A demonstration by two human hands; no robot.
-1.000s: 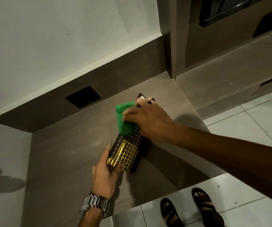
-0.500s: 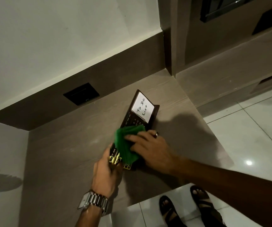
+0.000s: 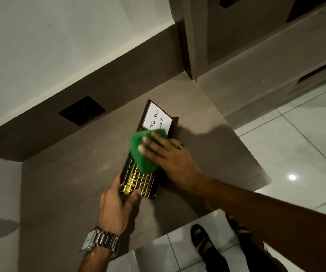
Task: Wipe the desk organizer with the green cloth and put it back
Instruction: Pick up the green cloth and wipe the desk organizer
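Observation:
The desk organizer is a dark flat block with a gold calendar grid at its near end and a white "To Do List" card at its far end. It lies flat on the wooden desk. My left hand grips its near end, thumb on the gold grid. A green cloth covers the organizer's middle, and my right hand presses down on it with spread fingers. The cloth hides the lower edge of the card.
A black wall socket sits in the brown back panel behind the desk. The desk's right and front edges drop to a white tiled floor, where a sandalled foot shows. A wooden cabinet stands at the back right.
My right hand with the cloth slid from the organizer's far end down to its near end, then back up to the middle. The left hand kept hold of the near end.

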